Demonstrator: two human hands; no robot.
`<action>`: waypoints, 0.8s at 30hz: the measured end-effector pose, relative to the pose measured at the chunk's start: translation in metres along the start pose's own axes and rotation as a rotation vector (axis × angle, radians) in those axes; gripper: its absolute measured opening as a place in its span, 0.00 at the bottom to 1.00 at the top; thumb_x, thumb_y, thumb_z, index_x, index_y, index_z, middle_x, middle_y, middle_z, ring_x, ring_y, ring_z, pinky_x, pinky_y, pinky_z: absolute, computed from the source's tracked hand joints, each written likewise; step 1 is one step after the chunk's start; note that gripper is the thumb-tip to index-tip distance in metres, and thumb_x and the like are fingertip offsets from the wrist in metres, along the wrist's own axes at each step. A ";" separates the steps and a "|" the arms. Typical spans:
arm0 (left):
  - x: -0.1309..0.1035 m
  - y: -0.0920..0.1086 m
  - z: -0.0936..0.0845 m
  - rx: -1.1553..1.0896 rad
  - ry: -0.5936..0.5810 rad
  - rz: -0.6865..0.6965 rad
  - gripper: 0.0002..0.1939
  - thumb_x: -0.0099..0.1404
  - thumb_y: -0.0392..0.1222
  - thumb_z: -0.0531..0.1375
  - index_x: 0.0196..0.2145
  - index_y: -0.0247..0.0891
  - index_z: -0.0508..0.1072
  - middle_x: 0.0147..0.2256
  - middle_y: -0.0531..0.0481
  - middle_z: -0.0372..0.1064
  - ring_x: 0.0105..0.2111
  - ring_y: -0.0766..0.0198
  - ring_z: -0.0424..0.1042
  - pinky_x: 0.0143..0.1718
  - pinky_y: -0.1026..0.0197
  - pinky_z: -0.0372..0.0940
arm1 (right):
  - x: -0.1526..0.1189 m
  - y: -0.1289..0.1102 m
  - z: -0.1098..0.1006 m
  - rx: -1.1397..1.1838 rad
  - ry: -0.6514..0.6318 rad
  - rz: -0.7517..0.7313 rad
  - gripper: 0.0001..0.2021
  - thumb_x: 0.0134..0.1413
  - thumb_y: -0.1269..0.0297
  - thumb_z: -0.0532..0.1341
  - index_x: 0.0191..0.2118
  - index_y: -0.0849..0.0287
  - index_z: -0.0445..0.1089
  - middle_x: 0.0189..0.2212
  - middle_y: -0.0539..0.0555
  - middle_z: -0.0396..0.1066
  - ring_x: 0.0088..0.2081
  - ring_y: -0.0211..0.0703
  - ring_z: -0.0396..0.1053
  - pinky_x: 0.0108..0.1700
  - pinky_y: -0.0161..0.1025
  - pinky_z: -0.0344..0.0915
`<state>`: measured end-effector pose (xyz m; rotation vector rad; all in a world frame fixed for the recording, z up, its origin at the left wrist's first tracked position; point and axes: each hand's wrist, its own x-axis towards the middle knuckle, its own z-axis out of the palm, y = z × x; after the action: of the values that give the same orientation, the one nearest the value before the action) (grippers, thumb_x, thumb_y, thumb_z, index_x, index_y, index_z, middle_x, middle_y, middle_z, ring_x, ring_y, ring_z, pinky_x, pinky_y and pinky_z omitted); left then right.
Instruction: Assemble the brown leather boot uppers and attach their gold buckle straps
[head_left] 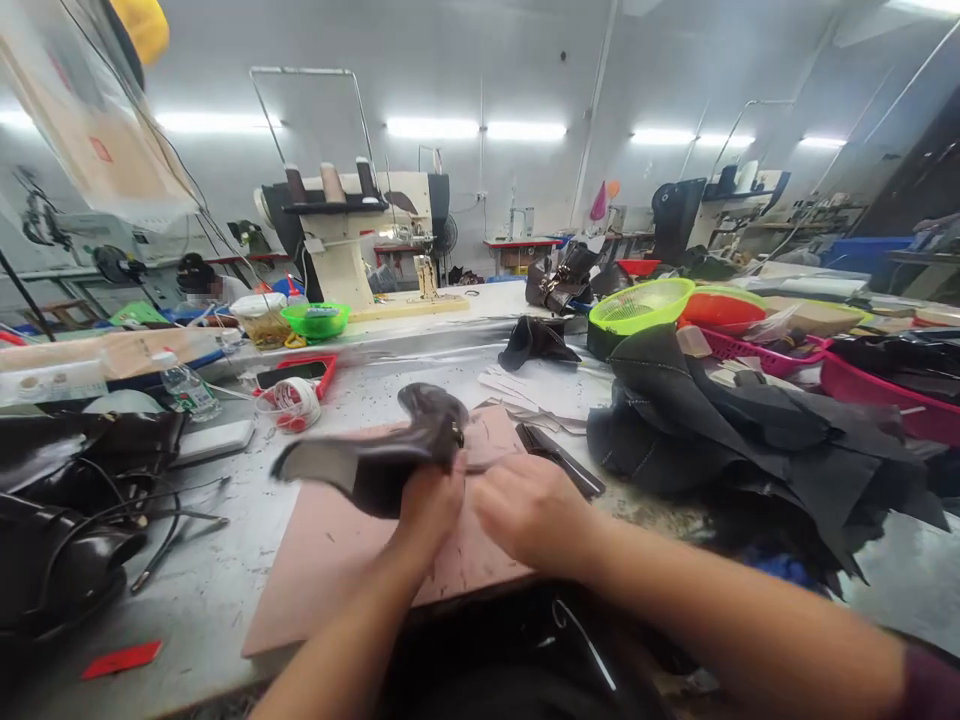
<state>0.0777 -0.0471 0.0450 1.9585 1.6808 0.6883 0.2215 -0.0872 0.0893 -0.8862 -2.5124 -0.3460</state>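
A dark brown, glossy leather shoe upper [390, 455] is in my left hand [435, 505], raised over a pink board [300, 570]. One strip of the upper sticks out to the left, and small metal fittings show at its right edge. My right hand [525, 505] is closed like a fist just right of the upper, over the board. What its fingers hold, if anything, is hidden. Behind that hand, a folded dark leather piece [559, 460] lies at the board's right edge. Shiny black material [517, 650] fills the space below both hands.
Glossy dark leather pieces [60, 520] with cords are piled left, near a water bottle [186, 388] and a red strip [121, 660]. Grey-black leather pieces [720, 430] heap up on the right beside a yellow-green basket [641, 303]. A sewing machine [345, 235] stands behind.
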 end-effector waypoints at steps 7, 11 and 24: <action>-0.038 0.037 -0.017 -1.462 0.256 -0.339 0.07 0.58 0.35 0.58 0.34 0.30 0.74 0.32 0.44 0.74 0.29 0.61 0.73 0.30 0.62 0.68 | -0.004 -0.001 0.048 0.395 0.138 0.453 0.40 0.46 0.69 0.54 0.63 0.68 0.34 0.55 0.67 0.57 0.52 0.50 0.62 0.47 0.47 0.64; -0.053 0.052 -0.025 -1.730 0.254 -0.401 0.12 0.56 0.26 0.57 0.38 0.32 0.74 0.37 0.43 0.74 0.36 0.59 0.73 0.33 0.61 0.71 | -0.001 -0.004 0.055 0.172 0.313 0.413 0.34 0.48 0.75 0.48 0.63 0.74 0.38 0.37 0.67 0.72 0.33 0.52 0.71 0.32 0.46 0.70; -0.059 0.032 -0.027 -1.969 -0.014 -0.219 0.17 0.63 0.31 0.48 0.42 0.38 0.75 0.43 0.43 0.72 0.47 0.54 0.68 0.47 0.53 0.66 | -0.001 -0.005 0.053 0.029 0.481 0.277 0.38 0.49 0.77 0.47 0.63 0.68 0.25 0.24 0.56 0.71 0.21 0.45 0.67 0.21 0.38 0.66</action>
<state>0.0769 -0.1092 0.0820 0.3105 0.4189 1.3572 0.2015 -0.0720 0.0423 -0.9877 -1.9250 -0.3774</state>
